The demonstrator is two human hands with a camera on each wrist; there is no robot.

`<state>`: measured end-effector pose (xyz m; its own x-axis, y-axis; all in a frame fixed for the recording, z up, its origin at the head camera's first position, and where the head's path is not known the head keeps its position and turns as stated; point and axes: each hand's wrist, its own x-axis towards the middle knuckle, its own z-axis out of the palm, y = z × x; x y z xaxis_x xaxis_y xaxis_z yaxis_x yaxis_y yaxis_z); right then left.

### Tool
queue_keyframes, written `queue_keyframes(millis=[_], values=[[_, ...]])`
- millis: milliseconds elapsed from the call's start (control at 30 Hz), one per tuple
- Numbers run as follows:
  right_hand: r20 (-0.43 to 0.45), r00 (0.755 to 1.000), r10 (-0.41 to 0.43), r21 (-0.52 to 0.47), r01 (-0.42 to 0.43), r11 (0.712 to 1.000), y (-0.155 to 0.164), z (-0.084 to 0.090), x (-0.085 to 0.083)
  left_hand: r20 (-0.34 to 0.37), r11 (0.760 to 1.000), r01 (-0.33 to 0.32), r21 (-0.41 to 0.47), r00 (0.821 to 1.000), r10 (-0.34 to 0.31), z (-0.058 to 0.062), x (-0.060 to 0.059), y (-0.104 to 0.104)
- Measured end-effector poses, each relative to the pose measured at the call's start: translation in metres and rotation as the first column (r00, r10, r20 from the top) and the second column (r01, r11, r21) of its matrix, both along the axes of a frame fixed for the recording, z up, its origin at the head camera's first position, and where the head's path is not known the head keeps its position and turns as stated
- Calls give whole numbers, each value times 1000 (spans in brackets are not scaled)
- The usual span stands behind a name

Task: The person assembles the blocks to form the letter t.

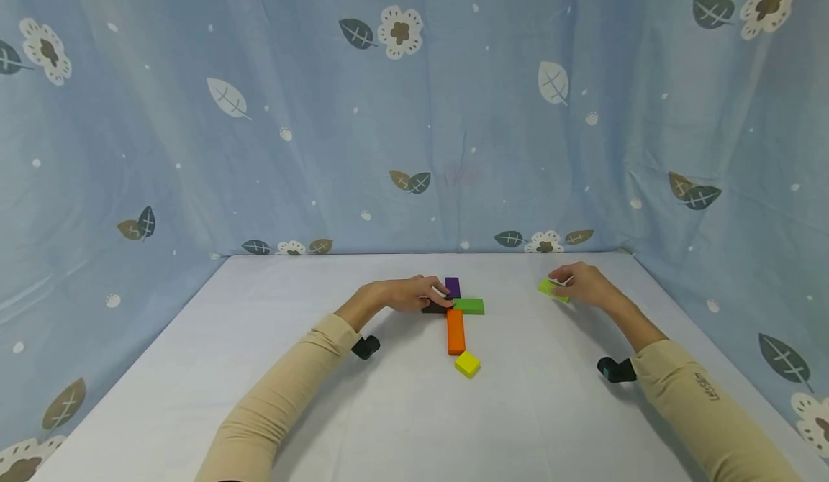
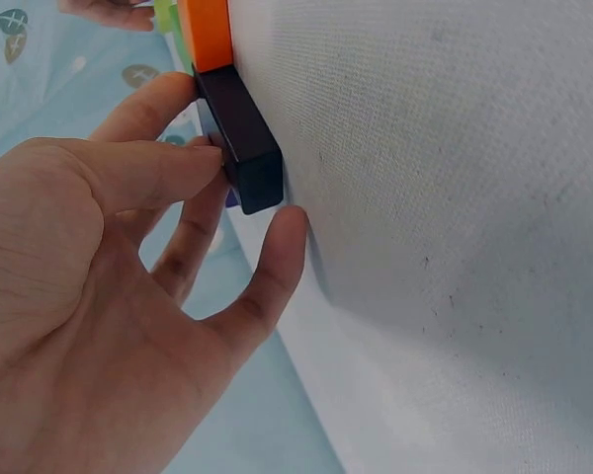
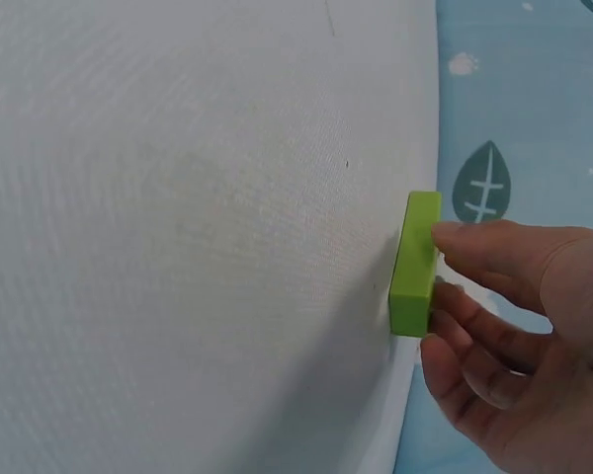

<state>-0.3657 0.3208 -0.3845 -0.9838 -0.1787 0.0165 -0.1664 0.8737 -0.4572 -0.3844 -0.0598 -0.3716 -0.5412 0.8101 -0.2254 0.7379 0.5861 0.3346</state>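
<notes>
Black block [image 2: 239, 133] sits on the table [image 1: 259, 367], pinched by the left hand [image 1: 404, 296] beside the orange block [image 1: 456, 331]. Right hand [image 1: 586, 285] grips a lime block [image 1: 551, 289]. Sleeve lettering [image 1: 709, 387] is unreadable.

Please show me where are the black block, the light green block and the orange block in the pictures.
black block [image 2: 239, 128]: left wrist view, on its long top face.
light green block [image 3: 413, 265]: right wrist view, on its broad face.
orange block [image 1: 456, 332]: head view, on its middle.
</notes>
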Motion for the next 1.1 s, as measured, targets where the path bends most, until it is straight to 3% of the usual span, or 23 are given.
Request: queue_keyframes(millis=[1100], values=[[-1, 1000, 8, 23, -8, 1000, -3, -3, 0, 21, 1000, -21, 4, 1000, 21, 1, 0, -1]])
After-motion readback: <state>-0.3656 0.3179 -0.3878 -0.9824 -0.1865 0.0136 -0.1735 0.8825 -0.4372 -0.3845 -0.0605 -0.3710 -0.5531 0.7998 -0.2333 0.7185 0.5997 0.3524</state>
